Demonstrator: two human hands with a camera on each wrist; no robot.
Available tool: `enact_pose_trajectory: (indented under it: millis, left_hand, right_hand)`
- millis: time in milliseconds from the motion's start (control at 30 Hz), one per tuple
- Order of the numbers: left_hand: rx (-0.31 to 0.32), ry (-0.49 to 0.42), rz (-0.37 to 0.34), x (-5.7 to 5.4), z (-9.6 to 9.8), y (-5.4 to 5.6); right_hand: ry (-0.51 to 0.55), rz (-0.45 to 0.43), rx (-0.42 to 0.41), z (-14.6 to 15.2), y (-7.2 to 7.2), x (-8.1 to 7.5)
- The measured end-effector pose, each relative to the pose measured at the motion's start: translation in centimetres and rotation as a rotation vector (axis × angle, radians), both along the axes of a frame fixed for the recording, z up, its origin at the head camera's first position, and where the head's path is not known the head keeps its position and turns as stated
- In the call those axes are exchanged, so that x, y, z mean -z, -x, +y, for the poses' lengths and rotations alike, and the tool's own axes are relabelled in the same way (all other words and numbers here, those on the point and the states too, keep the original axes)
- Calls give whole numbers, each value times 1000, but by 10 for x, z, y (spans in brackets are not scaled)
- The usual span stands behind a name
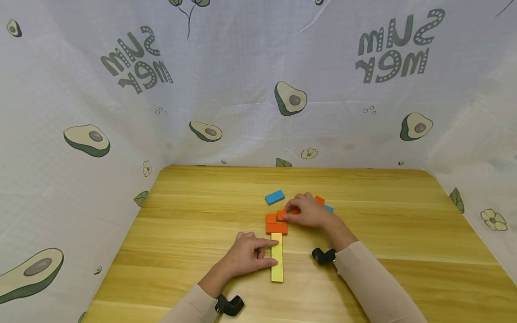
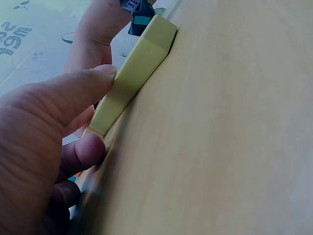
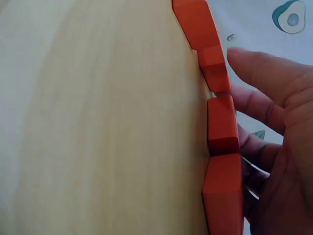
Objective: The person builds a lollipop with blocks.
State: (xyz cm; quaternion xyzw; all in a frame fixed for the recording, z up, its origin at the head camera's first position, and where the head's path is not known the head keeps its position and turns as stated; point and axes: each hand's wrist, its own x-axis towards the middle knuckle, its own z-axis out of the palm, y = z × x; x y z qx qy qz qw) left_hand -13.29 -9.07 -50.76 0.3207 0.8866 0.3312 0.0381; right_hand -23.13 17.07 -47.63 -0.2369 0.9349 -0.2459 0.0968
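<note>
1. On the table, a column of end-to-end blocks runs toward the far edge.
2. A crossways block adjoins the column's far end.
3. Behind that sit a left block and a right block.
4. A lone block lies between these and the far edge.
5. Other blocks lie rightward, toward the far right corner, partly behind the right hand.
6. The left hand is left of the column, touching it.
</note>
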Motion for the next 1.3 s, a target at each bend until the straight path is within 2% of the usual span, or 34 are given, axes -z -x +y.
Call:
enact_pose_trajectory:
  millis: [167, 1133, 1300]
  left_hand:
    - [1, -8, 3, 1, 0, 0]
    - [-2, 5, 20, 2, -1, -1]
    - [-4, -3, 17, 3, -1, -1]
  right_hand:
    - [15, 20, -11, -2, -2, 2]
    - [14, -26, 17, -4, -5, 3]
    - [51, -27, 19, -1, -5, 4]
